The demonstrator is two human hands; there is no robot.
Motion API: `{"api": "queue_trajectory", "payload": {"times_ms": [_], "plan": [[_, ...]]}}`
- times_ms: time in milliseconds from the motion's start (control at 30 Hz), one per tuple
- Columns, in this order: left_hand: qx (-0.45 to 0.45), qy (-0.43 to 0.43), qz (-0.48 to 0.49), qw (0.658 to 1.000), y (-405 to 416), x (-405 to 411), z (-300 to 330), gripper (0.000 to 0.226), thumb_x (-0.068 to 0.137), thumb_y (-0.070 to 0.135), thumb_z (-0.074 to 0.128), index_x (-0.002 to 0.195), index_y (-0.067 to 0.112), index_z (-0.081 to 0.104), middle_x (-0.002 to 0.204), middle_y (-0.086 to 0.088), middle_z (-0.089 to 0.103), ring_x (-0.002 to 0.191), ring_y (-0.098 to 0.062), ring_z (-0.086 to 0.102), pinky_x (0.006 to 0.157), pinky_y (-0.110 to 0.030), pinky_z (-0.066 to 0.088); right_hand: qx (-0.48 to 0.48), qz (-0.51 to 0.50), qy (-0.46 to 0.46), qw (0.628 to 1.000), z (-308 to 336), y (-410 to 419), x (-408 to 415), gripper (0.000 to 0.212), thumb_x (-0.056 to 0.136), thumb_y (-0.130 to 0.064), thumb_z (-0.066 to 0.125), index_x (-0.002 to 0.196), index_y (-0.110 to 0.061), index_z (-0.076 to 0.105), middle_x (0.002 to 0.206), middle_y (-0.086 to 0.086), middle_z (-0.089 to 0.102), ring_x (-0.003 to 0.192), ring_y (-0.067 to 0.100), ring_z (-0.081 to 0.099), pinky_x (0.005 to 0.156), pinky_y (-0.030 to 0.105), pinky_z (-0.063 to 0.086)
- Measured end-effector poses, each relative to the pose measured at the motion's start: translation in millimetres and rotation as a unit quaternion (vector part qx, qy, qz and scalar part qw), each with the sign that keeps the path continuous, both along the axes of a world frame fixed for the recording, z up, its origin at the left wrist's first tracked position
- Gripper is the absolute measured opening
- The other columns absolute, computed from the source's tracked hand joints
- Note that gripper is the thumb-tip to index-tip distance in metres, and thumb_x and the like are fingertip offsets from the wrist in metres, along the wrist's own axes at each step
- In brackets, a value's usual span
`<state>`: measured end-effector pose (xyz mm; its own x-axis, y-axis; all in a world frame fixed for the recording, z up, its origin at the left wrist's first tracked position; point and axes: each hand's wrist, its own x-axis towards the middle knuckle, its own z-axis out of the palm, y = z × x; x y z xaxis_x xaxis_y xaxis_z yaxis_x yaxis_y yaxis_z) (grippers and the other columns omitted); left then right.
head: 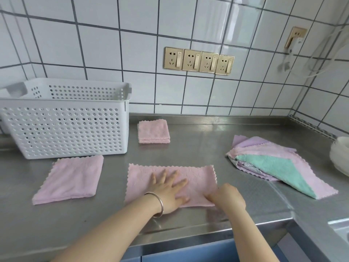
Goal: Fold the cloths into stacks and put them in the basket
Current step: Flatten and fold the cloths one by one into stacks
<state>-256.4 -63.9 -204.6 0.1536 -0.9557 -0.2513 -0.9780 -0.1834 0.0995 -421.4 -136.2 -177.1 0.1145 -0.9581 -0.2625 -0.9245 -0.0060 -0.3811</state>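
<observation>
A pink cloth [196, 174], folded in half, lies on the steel counter in front of me. My left hand [170, 190] rests flat on it with fingers spread, a metal bangle on the wrist. My right hand [226, 197] pinches the cloth's near edge at the right. Another half-folded pink cloth [69, 178] lies to the left. A small stack of folded pink cloths [153, 131] sits further back. A pile of unfolded pink, purple and green cloths [273, 165] lies at the right. The white perforated basket [64, 127] stands at the back left; its inside is hidden.
White dishes [340, 156] are stacked at the far right edge. A sink rim [338, 224] shows at the lower right. The tiled wall behind carries a row of gold sockets [198, 61] and a plugged-in cable [294, 46]. The counter's front edge [188, 235] runs just below my wrists.
</observation>
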Motion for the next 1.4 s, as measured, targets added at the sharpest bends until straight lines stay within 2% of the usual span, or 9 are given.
{"api": "queue_trajectory", "payload": {"times_ms": [200,333,433,567,767,900,1033,1167,1400], "plan": [[-0.116,0.235,0.089,0.961,-6.6,-1.0,28.4,0.046,0.098,0.041,0.031,0.14,0.024,0.039,0.153,0.002,0.03,0.142,-0.018,0.025,0.114,-0.032,0.019,-0.22,0.012,-0.049,0.974,-6.3,20.5,23.0,0.014,0.086,-0.014,0.051,0.099,-0.013,0.056,0.103,0.005,0.062,0.093,0.029,0.061,0.064,0.028,0.036],[-0.197,0.654,0.256,0.684,-10.5,-4.4,39.2,0.024,0.095,0.016,0.047,0.108,0.006,0.064,0.113,-0.018,0.064,0.083,-0.016,0.068,0.075,-0.025,0.052,-0.385,0.105,-0.056,0.915,-5.1,37.5,46.7,0.032,0.043,-0.001,0.079,0.064,-0.012,0.057,0.061,0.005,0.059,0.052,0.029,0.057,0.039,0.028,0.032],[-0.227,0.637,0.293,0.676,-14.6,4.8,34.1,0.018,0.084,0.017,0.056,0.077,0.015,0.072,0.081,-0.015,0.069,0.07,-0.025,0.065,0.076,-0.037,0.058,-0.407,0.154,-0.05,0.899,-8.7,44.6,60.8,0.039,0.034,0.0,0.081,0.059,-0.014,0.054,0.057,0.003,0.053,0.048,0.027,0.051,0.039,0.028,0.029],[-0.237,0.599,0.343,0.684,-10.0,18.0,30.6,0.032,0.082,0.009,0.056,0.05,0.016,0.057,0.039,0.004,0.039,0.046,-0.019,0.035,0.041,-0.017,0.031,-0.487,0.209,-0.066,0.846,-13.7,57.6,73.9,0.017,0.056,-0.003,0.062,0.062,-0.018,0.056,0.064,0.0,0.055,0.053,0.023,0.046,0.049,0.028,0.022],[-0.144,0.71,0.425,0.543,2.7,24.5,36.3,0.037,0.088,0.026,0.061,0.06,0.01,0.043,0.052,-0.004,0.038,0.041,-0.016,0.039,0.032,-0.014,0.036,-0.537,0.277,-0.119,0.788,-26.1,64.4,80.0,0.014,0.068,-0.013,0.045,0.068,-0.021,0.057,0.071,-0.002,0.057,0.065,0.02,0.042,0.058,0.027,0.022],[-0.207,0.653,0.436,0.584,7.5,37.1,33.1,0.032,0.072,0.036,0.072,0.073,0.009,0.055,0.055,-0.008,0.054,0.057,-0.02,0.049,0.055,-0.023,0.044,-0.525,0.327,-0.148,0.772,-32.4,65.9,83.7,0.018,0.066,-0.009,0.045,0.08,-0.02,0.049,0.083,0.0,0.062,0.077,0.019,0.043,0.066,0.024,0.028],[-0.367,0.395,0.389,0.747,16.7,58.0,35.4,0.022,0.082,0.022,0.062,0.064,0.022,0.051,0.069,-0.002,0.058,0.067,-0.023,0.052,0.064,-0.029,0.041,-0.456,0.301,-0.14,0.826,-43.7,55.4,81.0,0.048,0.06,-0.004,0.048,0.107,-0.016,0.052,0.111,0.003,0.065,0.097,0.017,0.049,0.076,0.023,0.047],[-0.384,0.284,0.355,0.804,30.5,75.3,32.0,0.026,0.084,0.018,0.062,0.064,0.024,0.046,0.072,-0.003,0.061,0.069,-0.025,0.055,0.064,-0.029,0.041,-0.351,0.327,-0.099,0.872,-52.1,52.8,78.2,0.064,0.045,-0.002,0.079,0.106,-0.018,0.063,0.112,0.0,0.067,0.098,0.019,0.066,0.069,0.022,0.057],[-0.352,0.208,0.329,0.851,33.2,83.7,8.8,0.014,0.085,0.021,0.06,0.077,0.018,0.049,0.081,-0.014,0.069,0.077,-0.036,0.063,0.065,-0.035,0.047,-0.344,0.35,-0.076,0.868,-60.7,51.5,81.9,0.062,0.042,-0.01,0.086,0.101,-0.02,0.071,0.111,-0.002,0.07,0.099,0.015,0.069,0.071,0.02,0.056]]}}
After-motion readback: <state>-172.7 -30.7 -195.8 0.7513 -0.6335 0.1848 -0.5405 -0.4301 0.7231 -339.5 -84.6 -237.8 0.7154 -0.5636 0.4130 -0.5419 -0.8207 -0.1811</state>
